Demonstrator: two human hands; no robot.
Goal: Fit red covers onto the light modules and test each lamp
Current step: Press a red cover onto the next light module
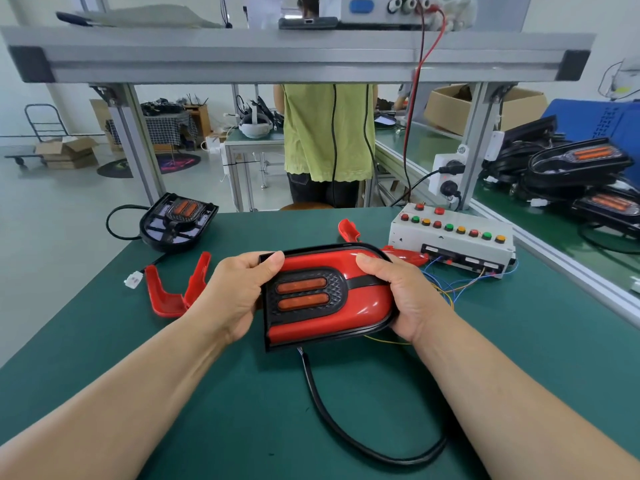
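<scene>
The red-covered light module (325,296) sits between both hands, left grip (239,292) and right grip (401,292) clasping its opposite ends.

Fingers of left hand (235,292) and right hand (405,292) hidden behind lamp (367,296). Test box (408,237) socket labels too small to read.

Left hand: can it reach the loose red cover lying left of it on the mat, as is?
Probably, once freed. The red cover lies on the mat just beside the left hand, nothing between them. But that hand grips the lamp module at its left end and must let go first.
</scene>
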